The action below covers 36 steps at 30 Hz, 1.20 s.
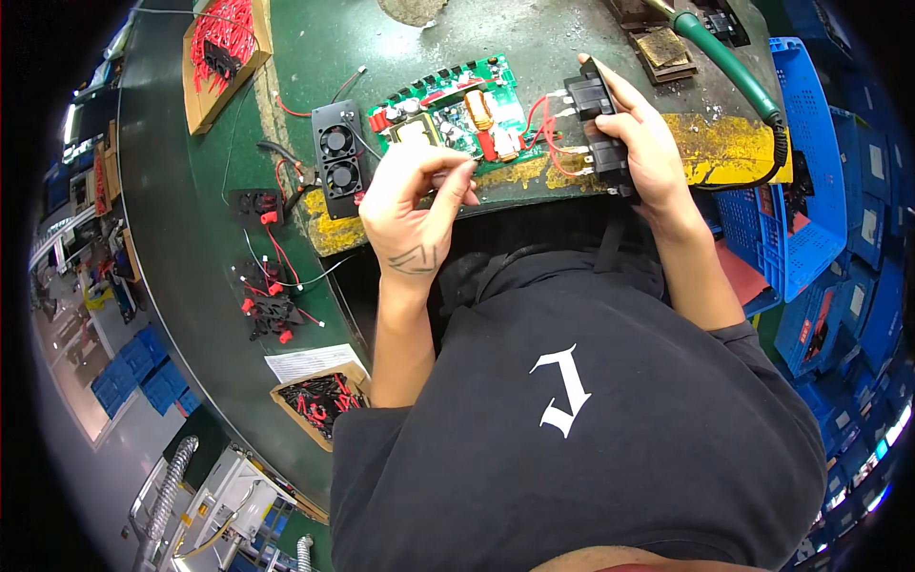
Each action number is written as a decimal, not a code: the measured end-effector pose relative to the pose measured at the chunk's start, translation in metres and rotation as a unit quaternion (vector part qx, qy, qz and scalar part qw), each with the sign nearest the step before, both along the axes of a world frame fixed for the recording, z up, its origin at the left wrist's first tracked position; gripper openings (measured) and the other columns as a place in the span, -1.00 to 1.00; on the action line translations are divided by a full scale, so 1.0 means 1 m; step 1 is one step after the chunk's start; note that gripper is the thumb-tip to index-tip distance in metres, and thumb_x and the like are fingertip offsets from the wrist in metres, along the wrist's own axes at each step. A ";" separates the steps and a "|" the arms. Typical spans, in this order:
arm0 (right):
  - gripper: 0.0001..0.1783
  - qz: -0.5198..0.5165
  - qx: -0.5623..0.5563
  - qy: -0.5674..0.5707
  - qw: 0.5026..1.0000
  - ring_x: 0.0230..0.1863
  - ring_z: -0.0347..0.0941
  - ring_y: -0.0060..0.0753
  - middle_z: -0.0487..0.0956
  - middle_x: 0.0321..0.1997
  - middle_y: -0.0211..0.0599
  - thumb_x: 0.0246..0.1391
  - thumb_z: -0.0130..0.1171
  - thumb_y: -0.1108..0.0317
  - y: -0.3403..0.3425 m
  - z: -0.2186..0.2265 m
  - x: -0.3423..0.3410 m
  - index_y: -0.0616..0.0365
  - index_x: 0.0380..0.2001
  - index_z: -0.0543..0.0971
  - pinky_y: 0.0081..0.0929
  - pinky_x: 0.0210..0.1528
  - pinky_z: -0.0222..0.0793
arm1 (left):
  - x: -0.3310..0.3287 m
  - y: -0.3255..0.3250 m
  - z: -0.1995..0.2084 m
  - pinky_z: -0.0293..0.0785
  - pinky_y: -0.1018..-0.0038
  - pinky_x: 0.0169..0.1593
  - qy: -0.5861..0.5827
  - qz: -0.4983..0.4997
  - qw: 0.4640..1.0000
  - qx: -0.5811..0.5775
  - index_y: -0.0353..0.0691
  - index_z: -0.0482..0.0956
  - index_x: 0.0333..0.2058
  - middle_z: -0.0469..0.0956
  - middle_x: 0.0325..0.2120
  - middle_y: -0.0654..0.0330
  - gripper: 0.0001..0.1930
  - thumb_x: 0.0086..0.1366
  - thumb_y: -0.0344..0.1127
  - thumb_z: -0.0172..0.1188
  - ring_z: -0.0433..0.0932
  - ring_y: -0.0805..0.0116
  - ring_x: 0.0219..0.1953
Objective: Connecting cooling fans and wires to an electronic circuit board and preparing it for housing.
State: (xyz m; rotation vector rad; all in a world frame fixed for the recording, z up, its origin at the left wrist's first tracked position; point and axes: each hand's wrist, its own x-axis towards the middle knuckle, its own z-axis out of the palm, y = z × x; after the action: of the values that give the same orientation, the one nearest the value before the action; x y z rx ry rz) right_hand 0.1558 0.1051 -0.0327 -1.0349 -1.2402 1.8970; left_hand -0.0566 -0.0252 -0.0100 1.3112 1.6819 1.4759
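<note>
- On the near edge of the worn green workbench (543,36), with its scuffed yellow border, sits a green circuit board (449,122) crowded with components, among them a copper-coloured coil (478,110).
- Thin red wires (547,132) run from the board's right side to a long black plastic panel (610,157) fitted with metal terminals.
- The right hand (648,143) grips that panel, its thumb on the side facing the board.
- The left hand (419,195) is curled at the board's near edge, thumb and forefinger drawn close; I can't tell whether anything is pinched between them.
- Just left of the board stands a black panel with two round fans (337,157).
- Farther left lie small black parts with red caps (271,313) and a cardboard box of red wires (202,107).
- Over to the right, a green-handled soldering iron (726,67) rests near a blue perforated plastic basket (825,143).
</note>
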 end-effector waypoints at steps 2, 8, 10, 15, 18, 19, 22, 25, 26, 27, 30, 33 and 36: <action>-0.31 -0.005 -0.039 0.021 0.999 -0.24 0.41 -0.78 0.57 0.06 -0.48 0.17 -0.05 0.53 0.000 0.004 -0.010 0.19 0.43 0.33 -0.79 -0.13 0.40 | 0.001 -0.004 0.001 0.49 0.59 -0.40 0.011 -0.008 1.000 -0.023 -0.39 0.66 -0.32 0.58 -0.42 0.18 -0.91 0.20 -0.64 0.35 0.58 0.49 -0.51; -0.31 0.013 -0.015 -0.003 1.000 -0.22 0.41 -0.78 0.57 0.07 -0.48 0.17 -0.05 0.51 0.003 0.001 -0.018 0.18 0.42 0.34 -0.78 -0.10 0.41 | 0.009 -0.008 0.008 0.53 0.48 -0.29 0.100 -0.054 0.992 -0.055 -0.32 0.65 -0.19 0.56 -0.38 0.13 -0.81 0.21 -0.56 0.36 0.59 0.35 -0.42; -0.31 0.005 -0.024 0.005 1.000 -0.23 0.41 -0.78 0.57 0.07 -0.47 0.17 -0.05 0.51 0.002 0.003 -0.022 0.18 0.42 0.34 -0.77 -0.10 0.42 | 0.006 -0.008 0.005 0.53 0.46 -0.26 0.095 -0.054 0.992 -0.061 -0.30 0.64 -0.15 0.54 -0.37 0.11 -0.79 0.22 -0.55 0.34 0.57 0.30 -0.42; -0.31 -0.001 -0.035 0.000 0.999 -0.24 0.41 -0.76 0.57 0.06 -0.47 0.17 -0.05 0.50 0.002 0.008 -0.025 0.20 0.42 0.34 -0.77 -0.13 0.42 | 0.000 -0.006 -0.004 0.54 0.58 -0.33 -0.081 -0.022 0.993 -0.079 -0.37 0.62 -0.16 0.52 -0.38 0.23 -0.79 0.23 -0.62 0.35 0.57 0.51 -0.43; -0.31 -0.002 -0.040 -0.003 0.999 -0.25 0.40 -0.77 0.57 0.06 -0.47 0.17 -0.06 0.49 0.004 0.006 -0.024 0.21 0.42 0.33 -0.78 -0.14 0.41 | 0.001 0.004 -0.002 0.56 0.64 -0.36 -0.145 -0.023 0.986 -0.084 -0.41 0.62 -0.17 0.54 -0.38 0.25 -0.81 0.24 -0.65 0.34 0.58 0.57 -0.44; -0.31 0.005 -0.045 -0.001 0.999 -0.25 0.39 -0.77 0.57 0.06 -0.47 0.17 -0.05 0.48 0.006 0.003 -0.022 0.21 0.42 0.33 -0.78 -0.14 0.40 | 0.001 0.008 -0.001 0.56 0.64 -0.36 -0.171 -0.028 0.981 -0.091 -0.42 0.62 -0.17 0.56 -0.38 0.23 -0.81 0.24 -0.65 0.34 0.60 0.56 -0.45; -0.30 0.018 -0.048 -0.002 0.999 -0.25 0.39 -0.75 0.57 0.06 -0.48 0.16 -0.05 0.47 0.012 -0.001 -0.023 0.22 0.42 0.33 -0.78 -0.13 0.39 | 0.005 0.021 0.002 0.58 0.63 -0.37 -0.186 -0.047 0.978 -0.086 -0.43 0.61 -0.17 0.58 -0.38 0.20 -0.81 0.24 -0.64 0.35 0.62 0.55 -0.45; -0.28 0.026 -0.040 -0.014 0.999 -0.25 0.37 -0.73 0.56 0.06 -0.48 0.14 -0.03 0.45 0.017 -0.005 -0.026 0.22 0.42 0.33 -0.77 -0.10 0.37 | 0.004 0.031 0.002 0.61 0.59 -0.33 -0.140 -0.089 0.980 -0.109 -0.44 0.59 -0.16 0.54 -0.30 0.17 -0.84 0.30 -0.65 0.27 0.65 0.47 -0.41; -0.28 0.027 -0.042 -0.014 0.999 -0.24 0.37 -0.73 0.56 0.07 -0.47 0.13 -0.03 0.45 0.016 -0.003 -0.028 0.22 0.42 0.33 -0.77 -0.09 0.36 | 0.003 0.033 0.002 0.65 0.54 -0.29 -0.108 -0.122 0.979 -0.124 -0.46 0.56 -0.15 0.49 -0.24 0.14 -0.86 0.33 -0.66 0.22 0.67 0.39 -0.39; -0.28 0.030 -0.043 -0.012 0.999 -0.24 0.36 -0.73 0.55 0.08 -0.47 0.13 -0.03 0.45 0.017 0.000 -0.029 0.22 0.42 0.33 -0.76 -0.07 0.35 | 0.002 0.034 0.003 0.65 0.53 -0.29 -0.107 -0.134 0.975 -0.140 -0.47 0.57 -0.13 0.49 -0.31 0.17 -0.86 0.35 -0.66 0.19 0.65 0.40 -0.40; -0.27 0.037 -0.060 -0.010 0.997 -0.24 0.35 -0.73 0.54 0.10 -0.48 0.12 -0.03 0.46 0.017 0.000 -0.025 0.21 0.42 0.33 -0.74 -0.06 0.34 | 0.004 0.028 0.002 0.65 0.48 -0.27 -0.202 -0.115 0.961 -0.151 -0.48 0.57 -0.10 0.47 -0.45 0.25 -0.84 0.36 -0.66 0.18 0.63 0.41 -0.40; -0.27 0.017 -0.054 0.013 0.998 -0.25 0.34 -0.72 0.54 0.09 -0.49 0.12 -0.03 0.47 0.013 -0.001 -0.025 0.21 0.42 0.33 -0.75 -0.08 0.33 | 0.005 0.027 0.006 0.71 0.39 -0.17 -0.259 -0.051 0.954 -0.141 -0.47 0.58 -0.14 0.42 -0.50 0.31 -0.86 0.34 -0.67 0.21 0.64 0.41 -0.40; -0.28 0.006 -0.059 0.024 0.998 -0.24 0.38 -0.72 0.54 0.06 -0.47 0.13 -0.05 0.47 0.010 -0.005 -0.021 0.24 0.42 0.32 -0.75 -0.10 0.36 | 0.004 0.015 -0.008 0.58 0.60 -0.27 -0.219 0.018 0.972 -0.079 -0.43 0.61 -0.17 0.41 -0.53 0.38 -0.80 0.24 -0.61 0.38 0.57 0.54 -0.44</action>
State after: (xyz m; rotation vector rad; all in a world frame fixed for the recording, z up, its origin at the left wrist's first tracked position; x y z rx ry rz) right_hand 0.1345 0.1147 -0.0377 -1.0388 -1.1216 2.0125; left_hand -0.0529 -0.0099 -0.0179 0.8008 1.4983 1.4851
